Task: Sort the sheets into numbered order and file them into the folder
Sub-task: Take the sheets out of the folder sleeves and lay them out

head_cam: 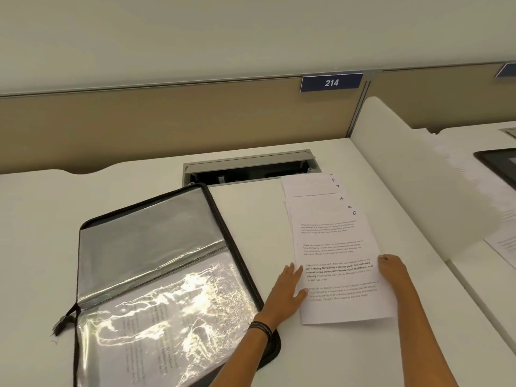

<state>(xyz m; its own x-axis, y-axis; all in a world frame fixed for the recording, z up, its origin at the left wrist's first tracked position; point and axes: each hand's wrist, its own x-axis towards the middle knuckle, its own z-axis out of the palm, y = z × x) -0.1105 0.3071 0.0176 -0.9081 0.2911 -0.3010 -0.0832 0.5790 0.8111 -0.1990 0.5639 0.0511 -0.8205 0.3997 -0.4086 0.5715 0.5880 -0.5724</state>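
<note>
Two hands sit at the near end of a fanned pile of sheets (335, 247) on a white desk (42, 233). The left hand (287, 289) lies flat, its fingers (293, 272) straight and slightly spread, the tips pressing on the left edge of the top sheet. The right hand (391, 268) meets the opposite edge with its fingers (384, 258) curled. Whether they pinch the paper or only rest against it cannot be told. Between the two sets of fingertips runs the printed text of the top sheet, marked 6 at its far right corner. Beyond the fingertips the lower sheets step out, showing handwritten 5, 4, what looks like 7, and 2. Just left of the left fingers lies the folder (156, 261), a clear plastic zip case with black edging, opened flat, with a printed page showing through its near pocket. The left forearm crosses the folder's near right corner, and a dark wristband (261, 329) circles that wrist. A zip pull (62, 322) hangs at the folder's far left side. Past the sheets, well beyond the fingertips, a cable hatch (248, 169) stands open in the desk, with a blue plate reading 214 (331, 82) on the partition above it. Right of the right fingers rises a white divider (405, 177), with more papers (502, 247) behind it.
</note>
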